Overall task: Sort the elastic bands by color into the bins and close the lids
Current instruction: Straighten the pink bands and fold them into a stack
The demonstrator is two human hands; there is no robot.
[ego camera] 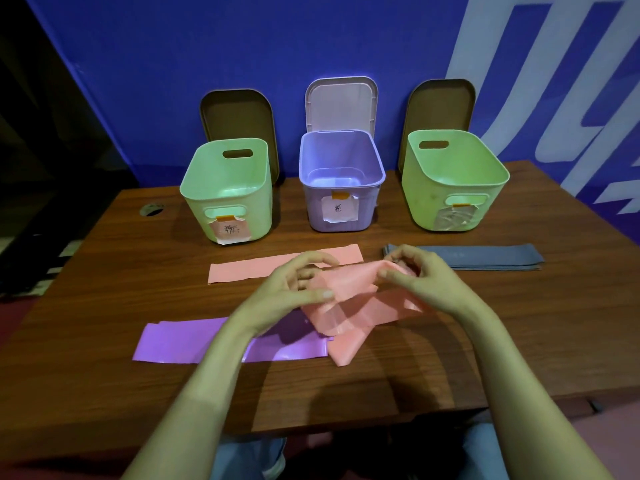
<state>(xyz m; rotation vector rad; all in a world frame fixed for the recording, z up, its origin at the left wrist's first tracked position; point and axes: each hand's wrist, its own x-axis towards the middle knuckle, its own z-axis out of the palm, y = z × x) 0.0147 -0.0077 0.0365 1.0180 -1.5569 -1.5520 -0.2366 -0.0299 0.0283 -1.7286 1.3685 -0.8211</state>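
Pinching crumpled pink band (346,306) at frame centre with both hands: left hand (298,282) gripping its left edge, right hand (419,278) gripping the upper right fold. Trailing its tail over purple band (180,344), lower left. Reading "紫" on purple bin (341,188) label; not making out labels on left green bin (225,188) or right green bin (450,181).

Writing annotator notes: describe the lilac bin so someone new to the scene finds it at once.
On the brown wooden table, three open bins stand in a row near the blue wall. The lilac bin is the middle one, between the left green bin and the right green bin. It alone is not green, and its propped-up lid is pale pink where theirs are brown.
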